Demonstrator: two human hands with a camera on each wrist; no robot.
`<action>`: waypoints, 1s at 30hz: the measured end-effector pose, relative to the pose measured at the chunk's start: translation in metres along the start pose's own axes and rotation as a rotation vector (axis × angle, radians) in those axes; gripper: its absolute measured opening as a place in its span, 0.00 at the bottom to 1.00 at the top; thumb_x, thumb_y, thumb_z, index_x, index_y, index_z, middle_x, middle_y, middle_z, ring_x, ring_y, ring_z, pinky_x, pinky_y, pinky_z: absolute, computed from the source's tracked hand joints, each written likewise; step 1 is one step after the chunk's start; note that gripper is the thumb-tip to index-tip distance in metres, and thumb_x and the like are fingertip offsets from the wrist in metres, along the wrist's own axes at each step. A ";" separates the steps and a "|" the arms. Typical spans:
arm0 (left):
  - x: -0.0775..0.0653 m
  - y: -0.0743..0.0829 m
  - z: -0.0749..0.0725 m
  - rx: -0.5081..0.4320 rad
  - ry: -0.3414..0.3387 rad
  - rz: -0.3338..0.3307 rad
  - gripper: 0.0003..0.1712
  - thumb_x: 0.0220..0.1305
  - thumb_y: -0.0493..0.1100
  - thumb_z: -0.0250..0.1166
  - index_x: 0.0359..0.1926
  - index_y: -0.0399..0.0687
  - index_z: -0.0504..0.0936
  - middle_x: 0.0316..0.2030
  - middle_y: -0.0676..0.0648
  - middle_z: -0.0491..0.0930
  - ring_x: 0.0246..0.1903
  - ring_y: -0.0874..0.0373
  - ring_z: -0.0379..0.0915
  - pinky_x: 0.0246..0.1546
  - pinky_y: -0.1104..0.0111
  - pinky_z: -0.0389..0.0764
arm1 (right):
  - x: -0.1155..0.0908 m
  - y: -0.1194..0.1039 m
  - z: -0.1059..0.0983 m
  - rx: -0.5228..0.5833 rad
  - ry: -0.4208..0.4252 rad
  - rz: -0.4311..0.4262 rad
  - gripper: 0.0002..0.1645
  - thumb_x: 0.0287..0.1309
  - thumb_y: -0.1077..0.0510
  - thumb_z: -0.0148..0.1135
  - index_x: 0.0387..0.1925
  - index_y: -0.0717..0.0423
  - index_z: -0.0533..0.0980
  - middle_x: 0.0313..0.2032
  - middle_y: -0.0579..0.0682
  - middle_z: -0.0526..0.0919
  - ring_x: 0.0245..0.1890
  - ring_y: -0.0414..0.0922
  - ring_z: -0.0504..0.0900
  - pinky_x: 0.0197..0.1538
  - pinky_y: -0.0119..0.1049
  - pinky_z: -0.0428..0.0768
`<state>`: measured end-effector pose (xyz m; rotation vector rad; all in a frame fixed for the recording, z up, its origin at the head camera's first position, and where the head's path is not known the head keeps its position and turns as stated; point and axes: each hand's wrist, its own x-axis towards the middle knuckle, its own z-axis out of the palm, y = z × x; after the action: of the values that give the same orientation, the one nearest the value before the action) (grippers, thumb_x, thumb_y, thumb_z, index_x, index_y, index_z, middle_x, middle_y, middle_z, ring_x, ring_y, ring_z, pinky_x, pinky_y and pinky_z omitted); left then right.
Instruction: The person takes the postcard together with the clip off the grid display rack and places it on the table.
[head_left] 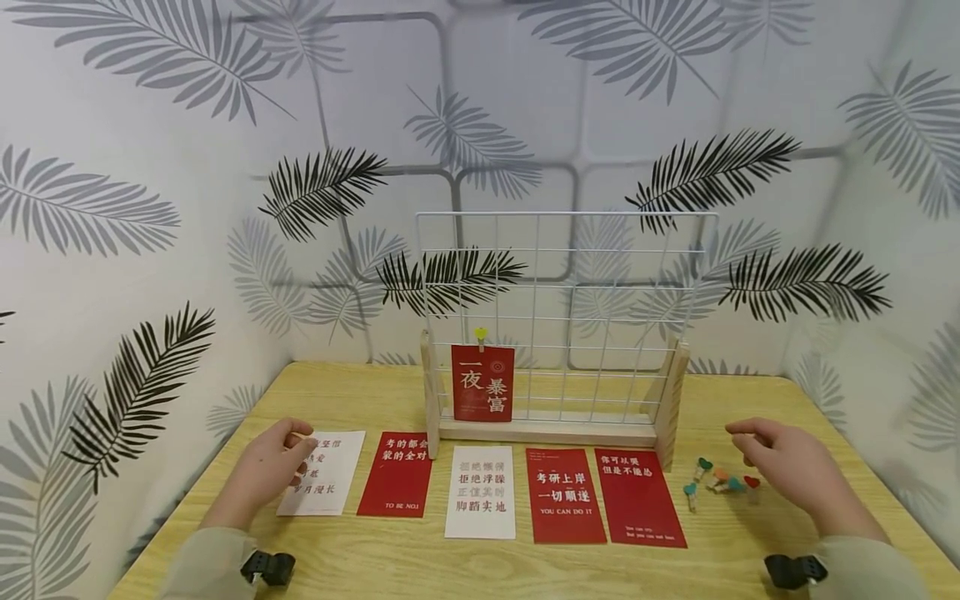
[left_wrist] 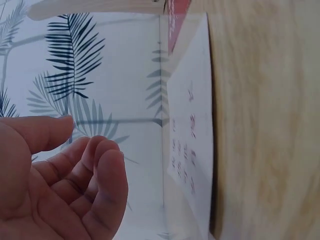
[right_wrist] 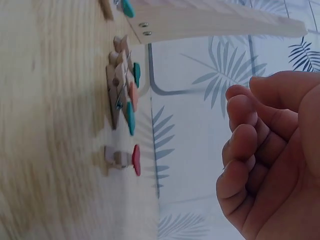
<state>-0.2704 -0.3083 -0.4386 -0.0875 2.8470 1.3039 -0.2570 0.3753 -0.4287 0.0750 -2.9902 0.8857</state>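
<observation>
My left hand (head_left: 264, 467) hovers over the leftmost white card (head_left: 324, 487), fingers loosely bent and holding nothing; the left wrist view shows that card (left_wrist: 195, 135) lying flat below. Above the right side of the table hangs my right hand (head_left: 783, 467), also bare, with relaxed, curled fingers. Close beside it lie several small wooden clothespins (head_left: 720, 481) with coloured heart tops; in the right wrist view a red-heart clothespin (right_wrist: 136, 160) sits apart from the cluster. On the white wire grid (head_left: 570, 317), a yellow-topped clothespin (head_left: 481, 335) holds up a red card (head_left: 483, 392).
The grid stands in a wooden base (head_left: 547, 430) at the back. In front lie a red card (head_left: 395, 483), a white card (head_left: 480, 521), another red card (head_left: 567, 529) and a darker red card (head_left: 641, 508). A leaf-patterned cloth (head_left: 570, 83) hangs behind the table (head_left: 420, 571).
</observation>
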 end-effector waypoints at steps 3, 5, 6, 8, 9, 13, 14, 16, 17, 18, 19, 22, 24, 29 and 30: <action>0.000 0.007 0.003 -0.025 0.009 0.037 0.21 0.77 0.46 0.56 0.63 0.38 0.70 0.42 0.38 0.77 0.34 0.50 0.76 0.34 0.63 0.83 | 0.000 -0.009 0.001 -0.002 0.023 -0.021 0.32 0.76 0.38 0.47 0.63 0.58 0.77 0.42 0.53 0.86 0.38 0.47 0.83 0.31 0.41 0.75; 0.000 0.012 0.004 -0.042 0.012 0.055 0.21 0.76 0.45 0.56 0.63 0.39 0.70 0.43 0.38 0.77 0.35 0.49 0.77 0.35 0.64 0.83 | 0.000 -0.015 0.002 0.005 0.027 -0.032 0.33 0.76 0.38 0.47 0.63 0.58 0.77 0.42 0.53 0.86 0.37 0.48 0.83 0.30 0.41 0.75; 0.000 0.014 0.005 -0.050 0.013 0.065 0.21 0.76 0.45 0.57 0.63 0.40 0.70 0.43 0.38 0.77 0.35 0.48 0.78 0.35 0.64 0.83 | 0.000 -0.018 0.002 0.010 0.028 -0.035 0.32 0.76 0.38 0.47 0.63 0.57 0.77 0.42 0.54 0.86 0.35 0.48 0.82 0.30 0.41 0.74; 0.000 0.017 0.007 -0.068 0.012 0.083 0.21 0.76 0.44 0.57 0.63 0.40 0.70 0.44 0.37 0.78 0.35 0.47 0.79 0.35 0.64 0.83 | 0.000 -0.024 0.002 0.032 0.018 -0.033 0.32 0.76 0.37 0.48 0.63 0.57 0.76 0.42 0.55 0.86 0.29 0.49 0.81 0.28 0.42 0.74; 0.000 0.019 0.007 -0.077 0.009 0.092 0.21 0.76 0.44 0.57 0.63 0.40 0.70 0.45 0.37 0.78 0.36 0.46 0.79 0.35 0.64 0.83 | 0.000 -0.027 0.003 0.043 0.010 -0.030 0.33 0.75 0.37 0.48 0.64 0.57 0.75 0.43 0.56 0.85 0.26 0.49 0.80 0.27 0.42 0.73; -0.001 0.026 0.012 -0.091 0.000 0.133 0.21 0.76 0.45 0.58 0.64 0.41 0.70 0.47 0.38 0.80 0.41 0.44 0.80 0.38 0.63 0.84 | 0.002 -0.037 0.004 0.071 -0.005 -0.028 0.32 0.75 0.37 0.50 0.64 0.56 0.75 0.43 0.57 0.84 0.18 0.49 0.74 0.23 0.43 0.74; -0.001 0.028 0.013 -0.093 -0.004 0.142 0.22 0.76 0.45 0.58 0.64 0.41 0.69 0.49 0.38 0.80 0.43 0.44 0.80 0.39 0.63 0.84 | 0.003 -0.040 0.004 0.071 -0.005 -0.032 0.32 0.75 0.37 0.50 0.64 0.55 0.75 0.43 0.57 0.84 0.18 0.49 0.74 0.22 0.43 0.74; -0.001 0.032 0.016 -0.093 -0.009 0.158 0.22 0.76 0.46 0.58 0.65 0.42 0.69 0.50 0.38 0.80 0.46 0.44 0.80 0.41 0.63 0.84 | 0.004 -0.044 0.005 0.067 0.001 -0.050 0.31 0.74 0.37 0.50 0.63 0.55 0.76 0.42 0.56 0.84 0.19 0.48 0.74 0.21 0.42 0.73; -0.001 0.034 0.017 -0.093 -0.013 0.166 0.22 0.76 0.46 0.58 0.65 0.43 0.69 0.51 0.38 0.80 0.46 0.45 0.80 0.42 0.62 0.84 | 0.005 -0.047 0.005 0.063 0.006 -0.062 0.31 0.75 0.38 0.51 0.63 0.55 0.76 0.41 0.55 0.83 0.20 0.48 0.74 0.20 0.42 0.73; -0.001 0.036 0.018 -0.096 -0.018 0.174 0.22 0.76 0.46 0.58 0.65 0.43 0.69 0.52 0.37 0.79 0.46 0.45 0.80 0.42 0.62 0.84 | 0.005 -0.049 0.005 0.062 0.009 -0.069 0.30 0.74 0.38 0.51 0.63 0.55 0.76 0.40 0.54 0.83 0.19 0.47 0.73 0.19 0.42 0.72; -0.001 0.037 0.019 -0.096 -0.026 0.185 0.22 0.76 0.46 0.58 0.65 0.43 0.69 0.53 0.38 0.79 0.47 0.47 0.80 0.43 0.62 0.84 | 0.006 -0.052 0.006 0.066 0.010 -0.073 0.29 0.74 0.39 0.52 0.62 0.54 0.77 0.39 0.54 0.83 0.17 0.47 0.72 0.18 0.42 0.72; -0.001 0.042 0.023 -0.086 -0.046 0.215 0.23 0.76 0.45 0.59 0.66 0.44 0.69 0.55 0.40 0.79 0.48 0.50 0.79 0.46 0.61 0.83 | 0.008 -0.059 0.007 0.056 0.025 -0.112 0.28 0.75 0.40 0.52 0.61 0.54 0.78 0.37 0.50 0.83 0.24 0.45 0.75 0.23 0.41 0.73; -0.002 0.045 0.025 -0.079 -0.057 0.234 0.24 0.75 0.45 0.60 0.66 0.45 0.68 0.56 0.41 0.79 0.49 0.48 0.78 0.47 0.61 0.82 | 0.010 -0.063 0.008 0.052 0.034 -0.130 0.26 0.74 0.41 0.53 0.60 0.53 0.79 0.36 0.47 0.83 0.27 0.45 0.78 0.26 0.41 0.76; 0.001 0.053 0.032 -0.066 -0.067 0.275 0.24 0.74 0.46 0.60 0.67 0.47 0.69 0.57 0.43 0.78 0.51 0.46 0.77 0.49 0.59 0.79 | 0.016 -0.074 0.013 0.067 0.029 -0.177 0.25 0.75 0.43 0.54 0.60 0.52 0.79 0.36 0.46 0.84 0.39 0.47 0.81 0.34 0.42 0.76; 0.002 0.054 0.034 -0.064 -0.070 0.284 0.24 0.74 0.46 0.61 0.67 0.48 0.69 0.57 0.43 0.78 0.52 0.47 0.77 0.49 0.58 0.79 | 0.017 -0.077 0.014 0.073 0.024 -0.180 0.24 0.75 0.43 0.54 0.60 0.52 0.79 0.36 0.46 0.84 0.39 0.47 0.81 0.34 0.42 0.76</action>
<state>-0.2754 -0.2474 -0.4198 0.3677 2.8359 1.4111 -0.2698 0.3024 -0.3982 0.3271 -2.8711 0.9666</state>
